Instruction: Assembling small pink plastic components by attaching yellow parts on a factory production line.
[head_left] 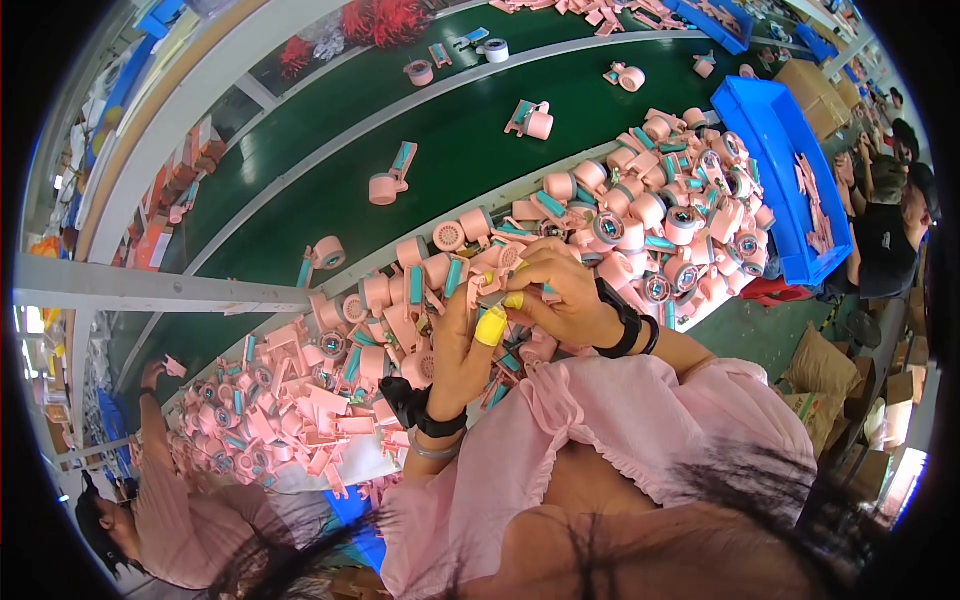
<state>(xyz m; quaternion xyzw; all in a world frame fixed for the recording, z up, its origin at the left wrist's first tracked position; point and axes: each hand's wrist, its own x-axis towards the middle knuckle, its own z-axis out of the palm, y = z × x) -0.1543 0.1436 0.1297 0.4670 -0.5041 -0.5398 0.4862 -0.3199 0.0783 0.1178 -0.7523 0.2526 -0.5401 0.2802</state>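
My left hand (460,350) and my right hand (568,300) meet over the workbench, fingers pinched together around a small pink plastic part (487,284). Fingers hide much of it, so its exact shape is unclear. Yellow tape wraps some of my fingertips, and a black band sits on each wrist. Right of my hands rises a heap of pink handheld-fan assemblies (648,210) with round heads and teal strips. Beneath and left of my hands lie more fan heads, and farther left spreads a pile of loose pink plastic casings (315,405).
Beyond the bench runs a green conveyor belt (450,140) carrying scattered pink fan units (384,188). A blue bin (835,255) with pink pieces stands at the right. A grey metal beam (160,290) crosses at left. One co-worker (180,510) reaches in at lower left; others are far right.
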